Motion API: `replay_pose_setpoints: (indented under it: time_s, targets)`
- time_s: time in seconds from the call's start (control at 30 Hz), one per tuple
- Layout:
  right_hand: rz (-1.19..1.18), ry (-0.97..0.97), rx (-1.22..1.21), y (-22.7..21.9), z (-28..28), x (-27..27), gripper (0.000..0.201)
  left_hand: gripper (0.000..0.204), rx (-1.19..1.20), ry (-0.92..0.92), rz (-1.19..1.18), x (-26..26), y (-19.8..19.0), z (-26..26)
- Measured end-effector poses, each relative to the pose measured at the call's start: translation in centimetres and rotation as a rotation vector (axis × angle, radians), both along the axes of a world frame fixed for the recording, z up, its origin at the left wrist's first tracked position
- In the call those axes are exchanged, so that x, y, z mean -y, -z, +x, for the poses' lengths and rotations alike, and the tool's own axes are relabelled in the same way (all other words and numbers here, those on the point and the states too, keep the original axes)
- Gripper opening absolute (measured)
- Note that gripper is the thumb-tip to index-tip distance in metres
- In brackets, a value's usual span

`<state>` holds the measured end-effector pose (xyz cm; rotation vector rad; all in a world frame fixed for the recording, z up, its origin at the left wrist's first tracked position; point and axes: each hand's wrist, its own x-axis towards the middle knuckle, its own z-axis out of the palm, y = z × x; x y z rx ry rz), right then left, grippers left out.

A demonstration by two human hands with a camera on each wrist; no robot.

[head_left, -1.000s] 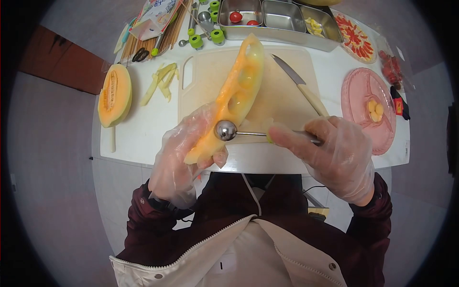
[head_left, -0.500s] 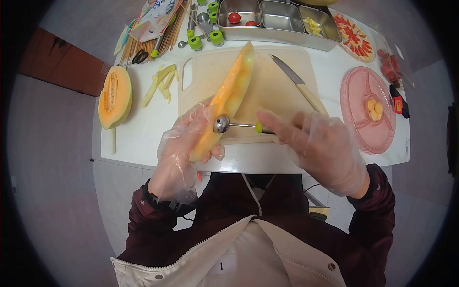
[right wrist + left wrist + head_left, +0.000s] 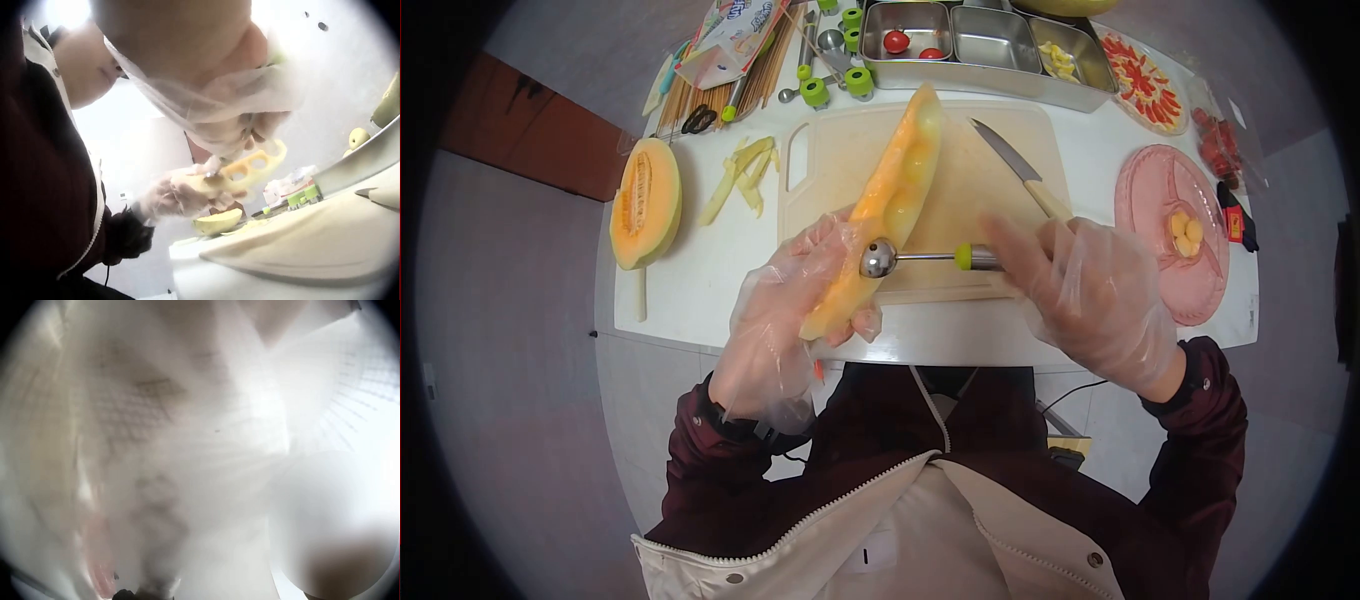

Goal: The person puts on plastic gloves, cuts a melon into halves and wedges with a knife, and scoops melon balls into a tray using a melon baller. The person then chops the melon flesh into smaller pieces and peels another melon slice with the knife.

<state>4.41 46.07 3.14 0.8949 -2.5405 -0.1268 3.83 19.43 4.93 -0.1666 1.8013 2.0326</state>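
My gloved left hand (image 3: 775, 310) grips the lower end of a melon wedge (image 3: 884, 190), tilted with its tip pointing away over the cutting board (image 3: 990, 250). Scooped round hollows run along the wedge's orange flesh. In my gloved right hand (image 3: 1100, 300) is a melon baller (image 3: 878, 259); its steel bowl sits against the flesh just beyond my left fingers. The baller's green-collared handle disappears into the right hand, whose thumb is blurred. The right wrist view shows the wedge (image 3: 272, 156) from the side, hollows visible. Pale glove blur fills the left wrist view.
A knife (image 3: 1005, 150) lies on the board. To the left are a melon half (image 3: 662, 205) and peel strips (image 3: 745, 180). A pink plate (image 3: 1150, 190) with melon balls (image 3: 1186, 232) stands right. Steel trays (image 3: 990, 75), skewers (image 3: 765, 75) and a strawberry bag (image 3: 1220, 145) line the back.
The wedge has rolled in my left hand, turning its hollows partly away and then slightly back. My right hand has shifted its hold, baring more of the baller's handle; the bowl stays at the flesh.
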Motion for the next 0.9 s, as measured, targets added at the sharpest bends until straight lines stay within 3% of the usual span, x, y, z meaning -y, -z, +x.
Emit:
replay_pose_setpoints:
  time_s: [0.3,0.37,0.43,0.47,0.7,0.77,0.9]
  targets:
    - [-0.11,0.083,0.364,0.7,-0.6,0.5,0.03,0.06,-0.014,-0.031,-0.059,-0.5,0.4,-0.5]
    - [-0.228,0.137,0.525,1.1,-0.5,0.6,0.025,0.061,-0.022,-0.014,-0.07,-0.4,0.3,-0.6]
    - [-0.332,0.11,0.522,1.5,-0.4,0.9,0.018,0.061,-0.031,-0.001,-0.076,-0.3,0.3,-0.7]
    - [-0.434,0.078,0.516,1.7,-0.3,0.9,0.02,0.062,-0.042,0.0,-0.079,-0.2,0.5,-0.8]
    - [-0.557,0.102,0.72,3.0,0.2,1.4,0.017,0.064,-0.036,-0.024,-0.095,-0.3,0.4,-0.7]
    - [-0.623,0.126,0.884,3.4,0.4,1.5,0.022,0.061,-0.016,-0.031,-0.027,0.1,0.8,-0.9]
    - [-0.723,0.051,0.833,4.7,0.8,2.4,0.022,0.06,0.019,-0.076,0.015,0.1,0.6,-0.9]
